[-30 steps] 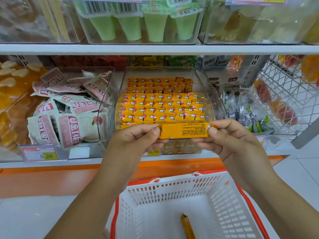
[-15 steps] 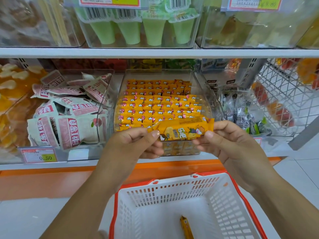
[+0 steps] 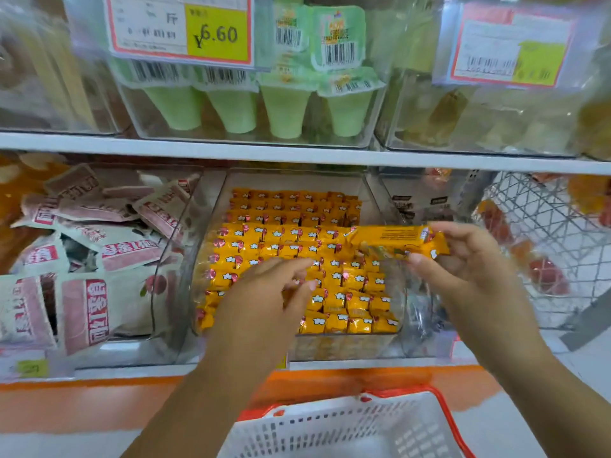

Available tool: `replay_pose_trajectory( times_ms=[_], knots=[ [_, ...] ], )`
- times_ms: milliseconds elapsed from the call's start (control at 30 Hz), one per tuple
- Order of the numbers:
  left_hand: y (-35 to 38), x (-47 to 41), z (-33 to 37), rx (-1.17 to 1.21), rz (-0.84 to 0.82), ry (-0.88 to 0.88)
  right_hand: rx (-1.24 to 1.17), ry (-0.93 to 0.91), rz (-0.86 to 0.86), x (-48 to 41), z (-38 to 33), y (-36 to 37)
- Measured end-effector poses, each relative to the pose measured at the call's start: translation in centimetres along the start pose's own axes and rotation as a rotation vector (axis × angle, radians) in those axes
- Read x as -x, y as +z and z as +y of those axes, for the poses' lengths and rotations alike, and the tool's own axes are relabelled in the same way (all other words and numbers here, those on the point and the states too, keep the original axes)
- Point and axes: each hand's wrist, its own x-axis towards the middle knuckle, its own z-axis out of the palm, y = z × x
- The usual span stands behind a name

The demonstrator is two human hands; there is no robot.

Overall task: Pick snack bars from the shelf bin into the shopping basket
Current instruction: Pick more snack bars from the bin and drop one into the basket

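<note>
Right hand (image 3: 469,259) pinches the snack bar (image 3: 390,241) by one end; left hand (image 3: 274,292) hovers, fingers (image 3: 291,271) loosely spread, empty. Such a thin hold may slip, missing the basket (image 3: 330,428).

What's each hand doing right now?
Left hand: open, holding nothing, over the shelf bin.
Right hand: pinching one orange snack bar.

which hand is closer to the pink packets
Left. The left hand is just right of the pink packets, over the bar bin; the right hand is farther right, pinching a snack bar.
</note>
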Motion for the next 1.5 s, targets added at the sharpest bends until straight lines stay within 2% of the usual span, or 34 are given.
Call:
replay_pose_trajectory(
  times_ms=[67,200,267,400,500,600,800,967,1033,1100,1167,1267,1400,1500],
  knots=[
    [0.7,-2.9,0.2,-0.162,-0.042,0.050,0.136,-0.076,-0.005,-2.1,0.7,0.2],
    [2.8,-10.3,-0.1,-0.308,-0.098,0.053,0.477,-0.108,0.009,-6.4,2.2,0.5],
    [4.1,-13.4,-0.9,-0.364,-0.131,0.077,0.636,-0.160,-0.040,-8.2,2.2,0.7],
    [5.3,-16.7,-2.1,-0.510,-0.147,0.125,0.790,-0.225,-0.208,-11.1,2.8,2.2],
    [5.3,-17.2,-2.6,-0.495,-0.122,0.099,0.926,-0.231,-0.326,-13.3,2.3,3.3],
    [5.1,-16.9,-3.4,-0.425,-0.110,0.061,0.931,-0.196,-0.437,-14.9,1.8,4.3],
    [4.9,-15.8,-4.0,-0.314,-0.082,0.015,1.009,-0.237,-0.629,-17.1,3.4,7.4],
    [5.3,-15.3,-4.8,-0.275,-0.030,0.071,1.267,-0.212,-0.836,-18.4,4.0,8.5],
    [5.6,-15.2,-5.0,-0.290,-0.019,0.118,1.266,-0.199,-0.873,-18.6,3.8,8.5],
    [5.9,-15.1,-5.0,-0.335,-0.013,0.262,1.076,-0.152,-0.856,-18.8,3.5,7.9],
    [6.2,-15.0,-5.1,-0.389,-0.061,0.412,0.946,-0.139,-0.742,-19.5,3.7,6.7],
    [6.2,-15.0,-5.2,-0.553,-0.192,0.406,1.154,-0.317,-0.528,-20.6,4.7,5.0],
    [6.2,-15.1,-5.2,-0.585,-0.223,0.381,1.363,-0.397,-0.585,-21.0,4.9,5.7],
    [6.1,-15.0,-5.1,-0.578,-0.228,0.362,1.579,-0.479,-0.527,-20.9,5.4,7.1]
  ],
)
